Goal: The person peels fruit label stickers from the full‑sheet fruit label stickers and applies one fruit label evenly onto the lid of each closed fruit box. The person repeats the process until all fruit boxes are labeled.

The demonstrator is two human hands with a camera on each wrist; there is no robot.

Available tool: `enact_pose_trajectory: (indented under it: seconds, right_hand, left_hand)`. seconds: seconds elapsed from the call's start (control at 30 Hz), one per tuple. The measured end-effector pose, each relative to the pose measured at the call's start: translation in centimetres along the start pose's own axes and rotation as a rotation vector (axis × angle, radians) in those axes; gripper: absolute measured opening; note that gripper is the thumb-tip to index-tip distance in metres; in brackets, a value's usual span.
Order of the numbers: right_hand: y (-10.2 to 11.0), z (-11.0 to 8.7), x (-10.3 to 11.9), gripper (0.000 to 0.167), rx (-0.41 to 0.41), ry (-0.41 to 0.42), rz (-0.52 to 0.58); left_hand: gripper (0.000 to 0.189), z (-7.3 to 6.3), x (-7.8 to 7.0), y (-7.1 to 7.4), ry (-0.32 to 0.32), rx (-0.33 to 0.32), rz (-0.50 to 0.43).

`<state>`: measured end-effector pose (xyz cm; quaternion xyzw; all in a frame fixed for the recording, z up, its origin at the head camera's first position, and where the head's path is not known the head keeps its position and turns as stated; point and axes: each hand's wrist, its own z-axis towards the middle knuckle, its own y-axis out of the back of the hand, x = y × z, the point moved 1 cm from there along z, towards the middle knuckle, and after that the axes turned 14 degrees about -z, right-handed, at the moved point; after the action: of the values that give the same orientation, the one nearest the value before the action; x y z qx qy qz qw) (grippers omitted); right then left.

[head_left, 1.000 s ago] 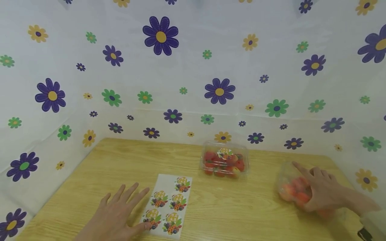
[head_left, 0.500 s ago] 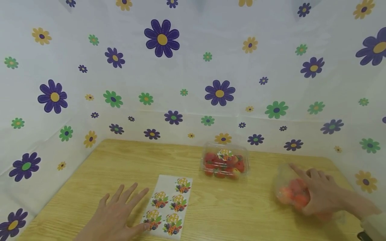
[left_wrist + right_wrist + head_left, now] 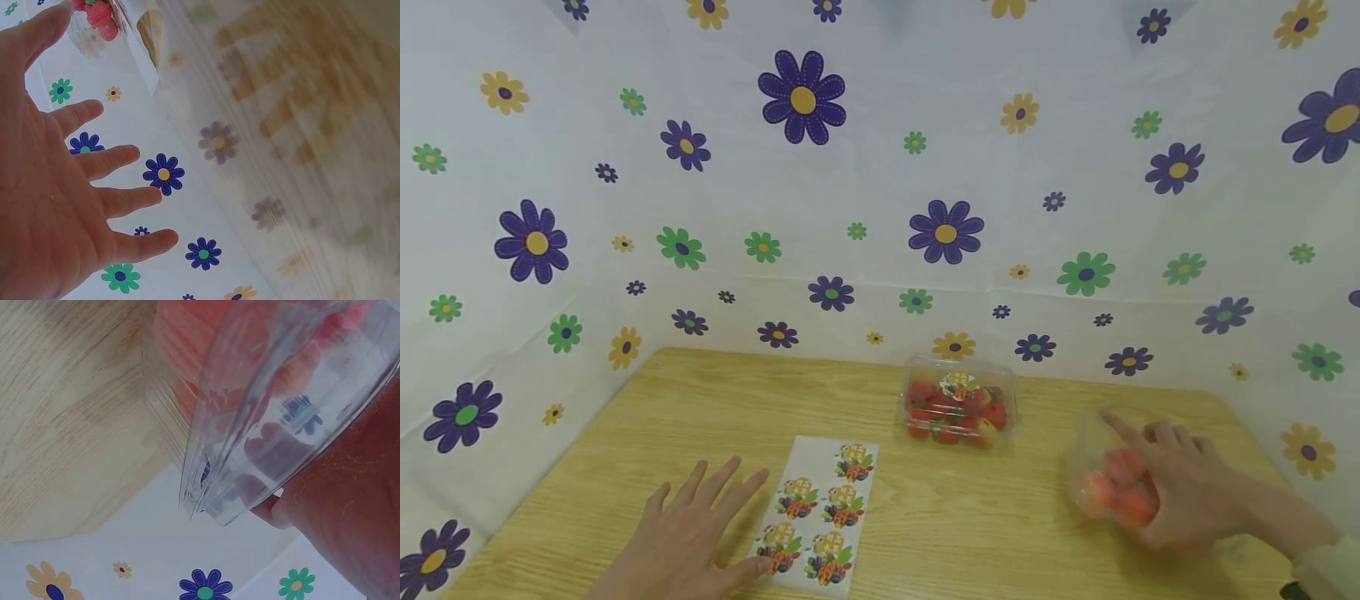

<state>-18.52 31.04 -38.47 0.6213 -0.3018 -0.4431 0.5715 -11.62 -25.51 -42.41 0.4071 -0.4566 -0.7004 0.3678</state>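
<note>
On the right of the head view, my right hand [image 3: 1202,487] grips a clear plastic clamshell box [image 3: 1088,437] of red and orange-pink fruit. The box is blurred there, and the hand covers much of its right side. The right wrist view shows the clamshell's plastic edges close up, with my right hand [image 3: 350,475] along its side. My left hand [image 3: 681,529] lies with fingers spread, its thumb at the lower left edge of a white sheet of round fruit stickers [image 3: 808,458]. Straight, spread fingers show in the left wrist view too.
A second clear clamshell [image 3: 958,417] of strawberries stands at the table's back, with a fruit sticker on its lid. The wooden table [image 3: 730,392] ends at a white flower-patterned cloth [image 3: 850,183] behind and at the sides.
My right hand and the clamshell it grips have shifted a little to the left. The left hand, the sticker sheet and the strawberry box have stayed put.
</note>
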Motion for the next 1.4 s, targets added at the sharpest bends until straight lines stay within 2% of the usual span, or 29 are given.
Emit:
enact_pose_trajectory:
  seconds: [0.47,0.57,0.73,1.03,1.27,1.4]
  right_hand:
    - [0.7,0.3,1.7,0.136,0.033,0.023,-0.002]
    - [0.8,0.3,2.2,0.137,0.012,0.042,-0.003]
    - [1.1,0.4,3.1,0.136,-0.022,0.070,-0.010]
    - [1.7,1.1,4.5,0.133,0.045,0.086,0.017]
    - [2.1,1.6,5.5,0.135,0.018,0.126,0.028]
    - [2.2,1.9,6.0,0.133,0.032,0.127,0.028]
  left_hand:
    - [0.099,-0.1,0.3,0.0,-0.010,-0.024,0.077]
    - [0.099,-0.2,0.4,-0.1,-0.016,-0.030,0.086]
    - [0.098,-0.3,0.6,-0.2,-0.023,-0.035,0.087]
    - [0.099,-0.5,0.7,-0.4,-0.018,-0.028,0.081]
    - [0.098,-0.5,0.6,-0.3,-0.012,-0.021,0.088]
    - [0.097,-0.6,0.6,-0.2,-0.001,-0.015,0.082]
